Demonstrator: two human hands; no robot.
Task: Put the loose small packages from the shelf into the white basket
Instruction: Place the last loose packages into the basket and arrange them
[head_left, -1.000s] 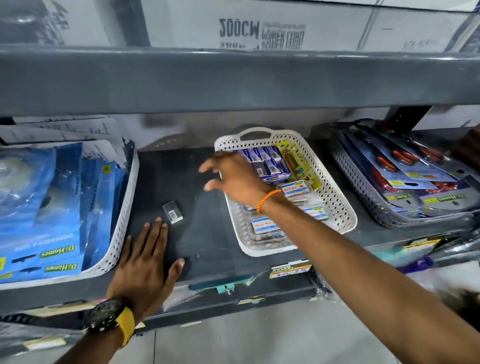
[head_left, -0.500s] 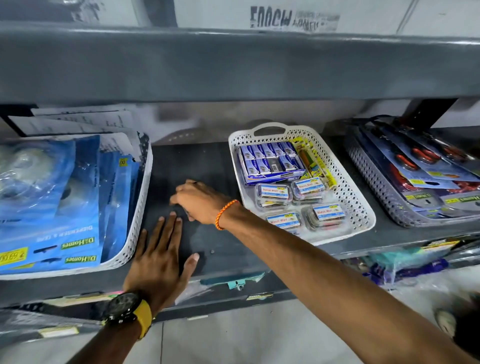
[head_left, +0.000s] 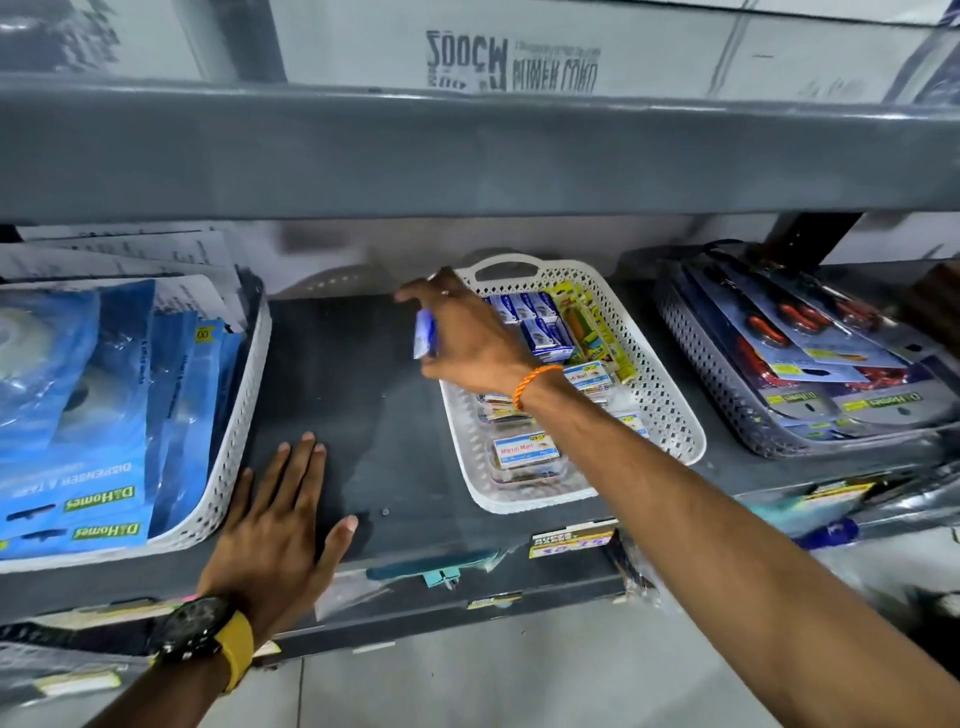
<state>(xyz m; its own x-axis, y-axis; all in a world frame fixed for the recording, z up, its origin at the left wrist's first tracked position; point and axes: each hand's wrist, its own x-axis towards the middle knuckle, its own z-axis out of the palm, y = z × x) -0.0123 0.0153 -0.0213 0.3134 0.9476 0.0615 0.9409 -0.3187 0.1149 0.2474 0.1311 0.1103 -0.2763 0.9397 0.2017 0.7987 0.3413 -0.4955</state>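
Note:
My right hand (head_left: 465, 335) hovers at the left rim of the white basket (head_left: 670, 415), pinching a small blue-and-white package (head_left: 425, 332) between thumb and fingers. The basket sits mid-shelf and holds rows of small blue boxes (head_left: 535, 325), yellow carded items (head_left: 597, 332) and clear labelled packs (head_left: 524, 452). My left hand (head_left: 283, 525) lies flat, fingers spread, on the dark shelf (head_left: 343, 395) near its front edge, holding nothing. No other loose package shows on the bare shelf.
A white basket of blue carded packs (head_left: 93, 415) stands at the left. A grey basket with red-handled tools on cards (head_left: 810, 364) stands at the right. The upper shelf's grey beam (head_left: 467, 156) hangs low overhead. Price tags line the shelf front.
My right hand came down on the small package left of the basket, picked it up, and has carried it up and right to the basket's rim. My left hand stayed flat on the shelf.

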